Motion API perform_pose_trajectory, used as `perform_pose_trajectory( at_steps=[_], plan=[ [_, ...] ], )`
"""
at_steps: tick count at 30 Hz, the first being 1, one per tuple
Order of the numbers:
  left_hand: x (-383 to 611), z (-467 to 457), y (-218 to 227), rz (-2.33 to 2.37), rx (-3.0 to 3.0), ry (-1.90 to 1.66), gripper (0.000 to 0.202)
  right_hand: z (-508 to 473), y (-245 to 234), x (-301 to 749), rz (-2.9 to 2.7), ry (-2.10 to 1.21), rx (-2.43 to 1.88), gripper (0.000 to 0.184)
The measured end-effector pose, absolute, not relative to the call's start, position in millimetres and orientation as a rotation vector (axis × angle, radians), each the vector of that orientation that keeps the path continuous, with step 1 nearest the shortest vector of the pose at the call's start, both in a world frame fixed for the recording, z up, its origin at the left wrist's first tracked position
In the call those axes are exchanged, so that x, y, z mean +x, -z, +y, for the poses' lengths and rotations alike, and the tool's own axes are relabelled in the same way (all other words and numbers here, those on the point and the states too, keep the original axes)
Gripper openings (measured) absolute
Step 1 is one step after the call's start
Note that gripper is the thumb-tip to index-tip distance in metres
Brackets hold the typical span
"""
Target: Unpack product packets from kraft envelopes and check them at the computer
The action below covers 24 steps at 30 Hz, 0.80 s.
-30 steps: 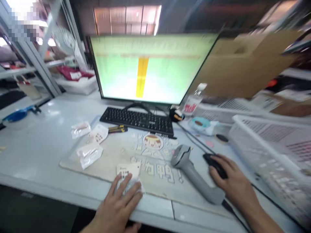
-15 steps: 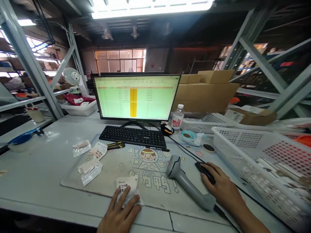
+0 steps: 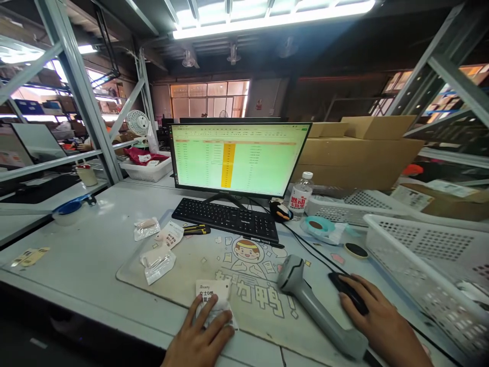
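My left hand (image 3: 204,331) lies at the desk's front edge, fingers spread over a small white printed packet (image 3: 213,289). The packet's lower part is partly hidden beneath the fingers. My right hand (image 3: 382,316) is wrapped over a black computer mouse (image 3: 349,294) on the printed desk mat (image 3: 178,295). Between the hands rests a grey barcode scanner (image 3: 321,311), its head pointing away from me. Left of the mat's middle are a clear plastic packet (image 3: 158,262), a smaller packet (image 3: 146,228) and a printed paper card or pouch (image 3: 171,234).
Behind the mat stand a black keyboard (image 3: 229,220) and a lit monitor (image 3: 239,160) with a table on screen. A water bottle (image 3: 300,198), blue-green tape roll (image 3: 318,227) and white basket (image 3: 412,270) line the right. A yellow-black cutter (image 3: 196,230) lies by the keyboard.
The view has swung to the left, so everything appears further right. Both hands keep their places, left on the packet and right on the mouse. The screen looks much the same.
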<state>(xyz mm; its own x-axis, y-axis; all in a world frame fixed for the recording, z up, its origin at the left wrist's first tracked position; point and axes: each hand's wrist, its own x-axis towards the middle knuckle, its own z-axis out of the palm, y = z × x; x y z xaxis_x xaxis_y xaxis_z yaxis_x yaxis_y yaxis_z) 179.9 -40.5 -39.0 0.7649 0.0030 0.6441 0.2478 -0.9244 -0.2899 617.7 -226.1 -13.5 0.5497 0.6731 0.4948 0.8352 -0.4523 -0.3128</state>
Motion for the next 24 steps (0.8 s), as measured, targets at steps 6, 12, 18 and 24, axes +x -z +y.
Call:
perform_pose_trajectory(
  at_steps=[6, 12, 18, 24],
  plan=[
    [183, -41, 41, -0.197, -2.602, 1.003, 0.023, -226, 13, 617, -1.201, 0.437, -2.239, 0.057],
    [187, -41, 44, -0.202, -2.607, 1.094, 0.017, -227, 20, 623, -1.235, 0.427, -2.235, 0.059],
    [183, -41, 42, -0.189, -2.592, 0.956, 0.027, -228, 18, 623, -1.259, 0.373, -2.258, 0.057],
    [186, -42, 42, -0.22, -2.607, 1.073, 0.02, -228, 11, 617, -1.262, 0.385, -2.248, 0.058]
  ],
)
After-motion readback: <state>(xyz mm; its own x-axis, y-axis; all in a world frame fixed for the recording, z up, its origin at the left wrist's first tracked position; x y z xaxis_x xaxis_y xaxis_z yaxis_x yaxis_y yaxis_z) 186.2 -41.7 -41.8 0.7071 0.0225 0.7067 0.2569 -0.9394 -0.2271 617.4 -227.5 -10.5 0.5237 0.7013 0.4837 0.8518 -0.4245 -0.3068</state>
